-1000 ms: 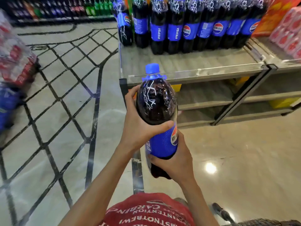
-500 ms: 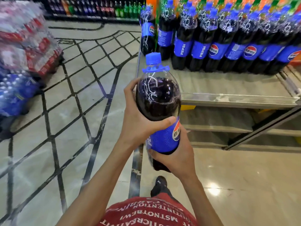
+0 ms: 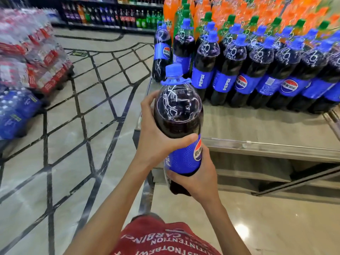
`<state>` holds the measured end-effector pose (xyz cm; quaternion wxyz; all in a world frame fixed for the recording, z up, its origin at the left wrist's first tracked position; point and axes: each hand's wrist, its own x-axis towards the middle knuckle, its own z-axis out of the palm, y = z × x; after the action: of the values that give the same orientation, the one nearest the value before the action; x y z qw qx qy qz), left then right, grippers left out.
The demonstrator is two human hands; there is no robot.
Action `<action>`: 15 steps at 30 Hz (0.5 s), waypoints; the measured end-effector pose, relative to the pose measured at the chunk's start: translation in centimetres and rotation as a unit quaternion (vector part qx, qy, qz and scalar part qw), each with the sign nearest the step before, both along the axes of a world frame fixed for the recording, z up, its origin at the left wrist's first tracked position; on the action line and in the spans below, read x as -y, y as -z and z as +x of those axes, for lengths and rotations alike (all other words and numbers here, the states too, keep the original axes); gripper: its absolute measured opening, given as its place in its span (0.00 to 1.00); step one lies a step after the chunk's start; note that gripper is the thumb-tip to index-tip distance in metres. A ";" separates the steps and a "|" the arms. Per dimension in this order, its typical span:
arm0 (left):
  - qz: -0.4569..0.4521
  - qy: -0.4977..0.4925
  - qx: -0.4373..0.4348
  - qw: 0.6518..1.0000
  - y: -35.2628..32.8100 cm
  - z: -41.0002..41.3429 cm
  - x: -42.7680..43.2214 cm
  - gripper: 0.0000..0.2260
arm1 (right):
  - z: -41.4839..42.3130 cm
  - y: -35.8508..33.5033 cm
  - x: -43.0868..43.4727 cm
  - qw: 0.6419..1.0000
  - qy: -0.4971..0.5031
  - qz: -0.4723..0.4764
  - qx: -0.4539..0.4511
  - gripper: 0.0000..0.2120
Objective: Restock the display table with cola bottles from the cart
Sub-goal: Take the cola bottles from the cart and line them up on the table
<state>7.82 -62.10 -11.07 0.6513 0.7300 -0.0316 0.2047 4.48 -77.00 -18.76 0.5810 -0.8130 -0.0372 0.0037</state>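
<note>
Beside display table (image 3: 257,126): dark cola bottle (image 3: 178,115) (blue-capped), upright.

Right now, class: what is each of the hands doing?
Left hand: closed around the cola bottle.
Right hand: closed around its lower part.

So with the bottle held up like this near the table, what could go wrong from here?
1. The bottle is large and full, carried off the table; the left hand holds its round shoulder, the right hand its base. A slip could drop it on the hard floor.
2. The row of bottles stands tightly packed; a nudge while setting down might topple some.
</note>
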 end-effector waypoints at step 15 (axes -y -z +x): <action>0.018 0.004 -0.026 0.999 2.0 14.7 -3.1 0.50 | 13.8 1.3 -3.2 1.000 0.014 -0.012 -0.021 0.43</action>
<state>22.53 -58.98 -13.06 0.6395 0.7467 -0.0214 0.1819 18.32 -73.79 -20.05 0.5715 -0.8204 -0.0135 0.0127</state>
